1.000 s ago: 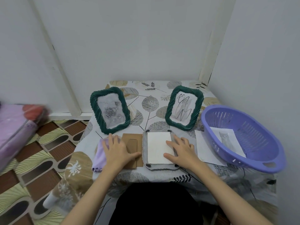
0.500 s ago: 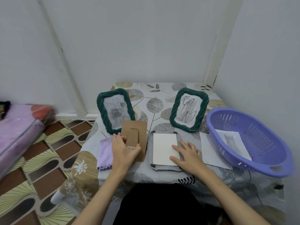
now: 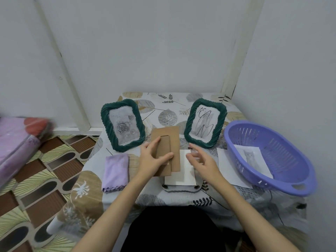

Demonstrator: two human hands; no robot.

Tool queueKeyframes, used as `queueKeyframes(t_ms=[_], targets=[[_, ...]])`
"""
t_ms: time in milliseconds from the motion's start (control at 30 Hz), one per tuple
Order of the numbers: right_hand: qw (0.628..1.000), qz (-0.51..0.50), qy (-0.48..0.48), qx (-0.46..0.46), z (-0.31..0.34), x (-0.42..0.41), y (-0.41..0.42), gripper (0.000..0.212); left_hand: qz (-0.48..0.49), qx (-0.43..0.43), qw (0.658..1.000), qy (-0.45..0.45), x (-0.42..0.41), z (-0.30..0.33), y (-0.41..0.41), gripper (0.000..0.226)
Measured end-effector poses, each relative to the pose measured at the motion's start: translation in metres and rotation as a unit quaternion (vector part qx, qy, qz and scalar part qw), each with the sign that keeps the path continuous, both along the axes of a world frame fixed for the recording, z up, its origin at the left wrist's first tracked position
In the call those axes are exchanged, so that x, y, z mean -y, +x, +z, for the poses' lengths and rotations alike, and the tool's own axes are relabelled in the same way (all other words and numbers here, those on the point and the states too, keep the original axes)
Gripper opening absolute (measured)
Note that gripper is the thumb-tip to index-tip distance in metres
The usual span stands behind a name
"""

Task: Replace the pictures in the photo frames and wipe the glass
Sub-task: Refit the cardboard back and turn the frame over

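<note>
Your left hand (image 3: 151,161) pinches the cardboard backing board (image 3: 168,142), fingers curled round it, above the face-down frame (image 3: 181,186) at the bench's (image 3: 163,199) six o'clock edge. Your right hand (image 3: 201,160) hovers at three o'clock of the board, fingers loosely spread, holding nothing. Lowered crooked, the board could shift the white picture (image 3: 185,171) underneath or miss the clips.

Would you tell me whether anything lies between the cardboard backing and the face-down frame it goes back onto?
Nothing visible does: the left hand holds the cardboard backing over the face-down frame, whose white sheet lies uncovered.
</note>
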State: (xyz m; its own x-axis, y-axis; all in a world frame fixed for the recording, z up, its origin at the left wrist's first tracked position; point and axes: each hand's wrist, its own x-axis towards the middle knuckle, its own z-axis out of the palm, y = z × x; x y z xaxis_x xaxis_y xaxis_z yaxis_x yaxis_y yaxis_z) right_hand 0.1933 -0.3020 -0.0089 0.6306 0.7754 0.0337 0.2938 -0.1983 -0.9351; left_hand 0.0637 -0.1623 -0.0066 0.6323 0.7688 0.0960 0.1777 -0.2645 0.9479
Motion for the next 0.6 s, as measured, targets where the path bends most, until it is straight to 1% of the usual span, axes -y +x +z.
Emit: queueKeyframes(t_ms=[33, 67, 100, 133, 200, 267, 333, 433, 600], targets=[[0.998, 0.015, 0.023, -0.059, 0.006, -0.002, -0.001, 0.049, -0.024, -0.01, 1.0, -0.013, 0.001, 0.001, 0.005, 0.067], [0.996, 0.026, 0.03, -0.081, 0.009, -0.004, -0.001, 0.053, -0.051, -0.016, 0.998, -0.019, 0.002, 0.003, 0.009, 0.067], [0.996, 0.03, 0.029, -0.082, 0.009, -0.006, 0.0, 0.056, -0.075, -0.03, 0.997, -0.02, 0.001, 0.002, 0.013, 0.066], [0.998, 0.022, 0.019, -0.064, 0.007, -0.007, 0.001, 0.057, -0.094, -0.043, 0.995, -0.011, -0.002, 0.0, 0.016, 0.063], [0.999, -0.004, -0.032, 0.004, 0.002, -0.008, 0.005, 0.059, -0.12, -0.095, 0.988, 0.026, -0.005, -0.002, 0.016, 0.058], [0.995, -0.01, -0.084, 0.054, -0.003, -0.006, 0.007, 0.055, -0.148, -0.147, 0.975, 0.075, -0.011, -0.007, 0.013, 0.058], [0.993, 0.002, -0.1, 0.058, -0.005, -0.004, 0.007, 0.05, -0.17, -0.175, 0.964, 0.103, -0.014, -0.01, 0.009, 0.06], [0.991, 0.011, -0.119, 0.059, -0.01, -0.004, 0.005, 0.047, -0.181, -0.202, 0.956, 0.111, -0.016, -0.013, 0.005, 0.062], [0.988, 0.016, -0.136, 0.072, -0.008, -0.003, 0.005, 0.046, -0.186, -0.213, 0.952, 0.114, -0.015, -0.015, 0.005, 0.067]])
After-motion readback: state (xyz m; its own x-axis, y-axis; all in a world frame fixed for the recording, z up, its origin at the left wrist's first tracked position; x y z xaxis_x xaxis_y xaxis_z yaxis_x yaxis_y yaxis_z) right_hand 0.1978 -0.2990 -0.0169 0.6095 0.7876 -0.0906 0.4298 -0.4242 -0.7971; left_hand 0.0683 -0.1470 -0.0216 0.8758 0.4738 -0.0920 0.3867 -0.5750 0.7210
